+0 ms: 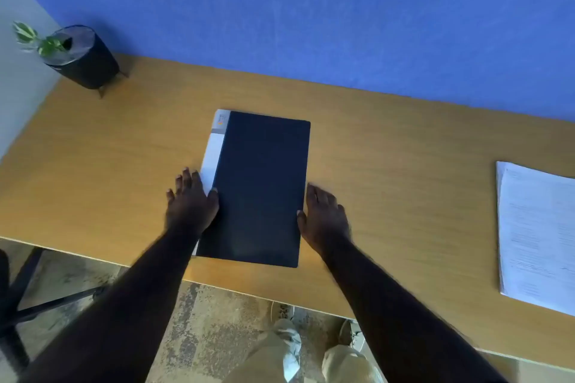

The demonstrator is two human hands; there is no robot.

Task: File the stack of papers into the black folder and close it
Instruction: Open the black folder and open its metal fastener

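The black folder [261, 190] lies shut and flat in the middle of the wooden table [404, 149], with a white spine strip along its left side. My left hand [190, 204] rests flat on the table and the spine, thumb touching the black cover's left edge. On the other side, my right hand [325, 216] lies flat on the table with its thumb against the folder's right edge. Both hands have their fingers spread and hold nothing. The stack of printed papers [536, 236] sits apart at the far right, partly cut off by the frame.
A black pot with a small green plant [79, 54] stands at the table's back left corner. A blue wall runs behind the table. Below the front edge I see carpet, my legs and shoes, and a black chair base [21, 305] at left.
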